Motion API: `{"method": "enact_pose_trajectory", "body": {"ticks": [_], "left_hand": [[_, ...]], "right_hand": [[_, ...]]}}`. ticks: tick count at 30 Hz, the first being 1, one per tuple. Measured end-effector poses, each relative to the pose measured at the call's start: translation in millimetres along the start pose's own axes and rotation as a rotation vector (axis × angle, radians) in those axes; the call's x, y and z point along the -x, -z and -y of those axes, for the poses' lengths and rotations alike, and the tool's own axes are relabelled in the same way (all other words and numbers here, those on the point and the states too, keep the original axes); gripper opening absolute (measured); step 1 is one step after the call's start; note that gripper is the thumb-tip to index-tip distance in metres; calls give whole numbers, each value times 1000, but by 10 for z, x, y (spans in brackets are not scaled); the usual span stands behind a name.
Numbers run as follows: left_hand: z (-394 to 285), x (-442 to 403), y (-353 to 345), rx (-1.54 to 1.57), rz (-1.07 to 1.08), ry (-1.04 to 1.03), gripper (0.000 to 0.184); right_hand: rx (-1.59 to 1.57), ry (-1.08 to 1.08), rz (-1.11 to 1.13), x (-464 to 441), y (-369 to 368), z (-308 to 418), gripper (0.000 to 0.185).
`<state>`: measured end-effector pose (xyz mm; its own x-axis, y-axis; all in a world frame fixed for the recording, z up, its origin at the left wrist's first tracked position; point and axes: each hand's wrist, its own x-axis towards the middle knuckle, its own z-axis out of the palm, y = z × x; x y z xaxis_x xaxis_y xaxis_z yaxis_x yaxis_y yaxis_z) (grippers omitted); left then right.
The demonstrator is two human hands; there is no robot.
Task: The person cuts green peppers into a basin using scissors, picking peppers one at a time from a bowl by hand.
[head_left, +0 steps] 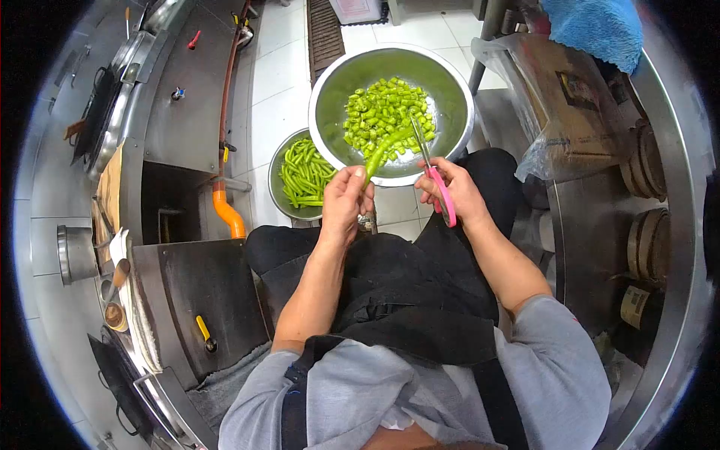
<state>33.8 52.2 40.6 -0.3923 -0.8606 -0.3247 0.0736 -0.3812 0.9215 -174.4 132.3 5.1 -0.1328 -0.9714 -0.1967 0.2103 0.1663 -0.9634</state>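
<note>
A long green pepper (380, 152) is pinched at its near end by my left hand (348, 201), its far end pointing up and right over the large metal bowl (330, 97). My right hand (455, 193) grips pink-handled scissors (442, 196). Their blades reach over the bowl, close to the pepper's far end; whether they touch it I cannot tell. Cut green pieces (386, 109) cover much of the bowl's bottom. Left of it, partly behind the big bowl's rim, a smaller metal bowl (279, 196) holds many whole green peppers (305, 172).
Steel kitchen units with an orange pipe (227, 214) stand on the left. At right are a shelf with stacked round items (646, 240), a plastic-wrapped cardboard package (559, 97) and a blue cloth (596, 30). White floor tiles (274, 67) lie beyond my knees.
</note>
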Motion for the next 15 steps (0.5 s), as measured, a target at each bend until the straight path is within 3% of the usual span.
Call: {"method": "enact_pose_trajectory", "body": {"ticks": [5,11,15], "left_hand": [[-93,-12,41,38,-85,-51,25],[-85,80,28,-39,39,57,23],[-65,41,46,34,-74,-44,22]], "right_hand": [[-11,-33,-7,19,20,60,43],[-73,-66,-29,10,19,60,44],[-69,-40,-19,0,23,22,44]]}}
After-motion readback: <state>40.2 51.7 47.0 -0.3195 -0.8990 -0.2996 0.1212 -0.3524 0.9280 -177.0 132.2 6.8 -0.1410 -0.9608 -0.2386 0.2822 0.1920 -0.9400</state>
